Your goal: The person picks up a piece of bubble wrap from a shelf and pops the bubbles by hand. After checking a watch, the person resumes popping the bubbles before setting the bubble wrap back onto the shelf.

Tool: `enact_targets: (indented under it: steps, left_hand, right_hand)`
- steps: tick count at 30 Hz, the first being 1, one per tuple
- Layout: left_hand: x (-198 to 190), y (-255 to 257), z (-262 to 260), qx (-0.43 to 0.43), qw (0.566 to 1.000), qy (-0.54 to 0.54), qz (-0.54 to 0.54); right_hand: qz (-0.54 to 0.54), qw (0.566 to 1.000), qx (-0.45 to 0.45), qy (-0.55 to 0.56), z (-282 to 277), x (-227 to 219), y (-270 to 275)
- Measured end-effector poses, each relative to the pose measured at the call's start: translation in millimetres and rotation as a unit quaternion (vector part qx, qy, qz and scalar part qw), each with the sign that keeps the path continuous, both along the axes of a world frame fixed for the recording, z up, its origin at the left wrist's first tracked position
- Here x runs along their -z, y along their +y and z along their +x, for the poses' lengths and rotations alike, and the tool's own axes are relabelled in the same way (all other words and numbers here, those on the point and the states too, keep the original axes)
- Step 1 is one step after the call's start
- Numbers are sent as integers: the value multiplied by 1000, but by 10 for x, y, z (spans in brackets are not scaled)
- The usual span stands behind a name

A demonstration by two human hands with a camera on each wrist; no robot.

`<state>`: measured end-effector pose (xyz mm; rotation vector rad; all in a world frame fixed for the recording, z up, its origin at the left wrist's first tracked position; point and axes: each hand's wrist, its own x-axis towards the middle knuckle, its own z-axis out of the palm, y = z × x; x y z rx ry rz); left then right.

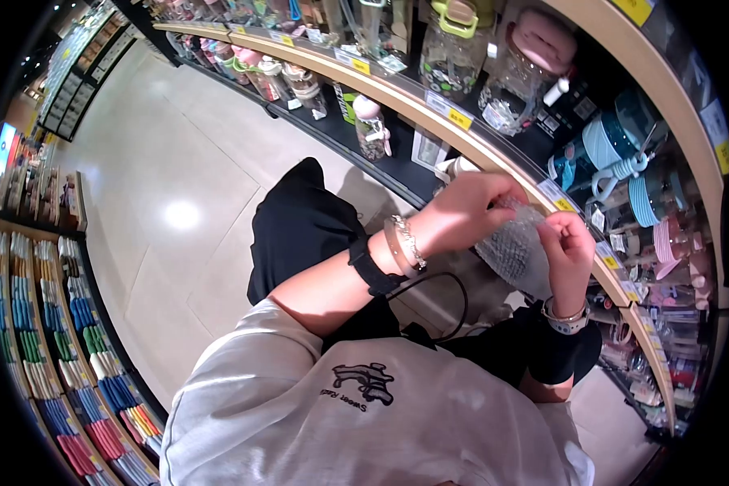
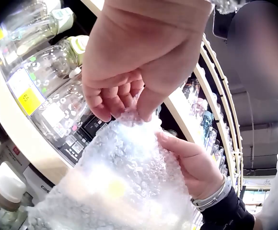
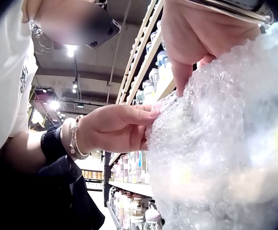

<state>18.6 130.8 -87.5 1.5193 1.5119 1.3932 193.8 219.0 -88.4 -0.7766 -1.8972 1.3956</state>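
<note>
A piece of clear bubble wrap (image 1: 513, 253), bulky and crinkled, hangs between my two hands in front of the shelf. My left hand (image 1: 466, 212) pinches its gathered top edge between thumb and fingers. Close by, my right hand (image 1: 571, 251) holds the same upper edge from the other side. In the left wrist view the bubble wrap (image 2: 124, 177) widens downward from the pinched top, with pale shapes showing faintly through it; what it encloses is blurred. The right wrist view shows the left thumb (image 3: 146, 115) pressed on the edge of the wrap.
Curved shelves with a wooden edge (image 1: 405, 93) run past the hands, packed with bottles and tumblers. A pink-lidded bottle (image 1: 370, 125) stands on the lower shelf. Pale floor tiles (image 1: 178, 162) stretch to the left, and a rack of colourful goods (image 1: 65, 340) stands beyond.
</note>
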Motion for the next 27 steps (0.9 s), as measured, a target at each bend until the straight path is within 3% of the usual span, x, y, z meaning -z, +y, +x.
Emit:
enact_targets:
  steps: [3, 7, 10, 12, 19, 22, 27]
  left_hand:
    - [-1, -26, -11, -1, 999, -10, 33]
    - [7, -54, -60, 15, 997, -37, 59]
    - [-23, -86, -64, 9, 999, -46, 23]
    - [-49, -117, -88, 8, 1000, -25, 0]
    - [-77, -203, -82, 66, 997, 28, 28]
    - [-64, -261, -98, 51, 997, 48, 41]
    - [-43, -319, -137, 43, 993, 80, 69]
  right_hand:
    - [-52, 999, -5, -2, 1, -58, -50]
    - [-38, 999, 8, -24, -29, -83, -129]
    - [-21, 999, 3, -49, -23, -66, -170]
    - [-45, 999, -18, -2, -36, -29, -200]
    - [166, 974, -81, -135, -177, -135, -295]
    - [139, 973, -97, -156, -230, -190, -345]
    - [192, 972, -57, -123, -359, -118, -433]
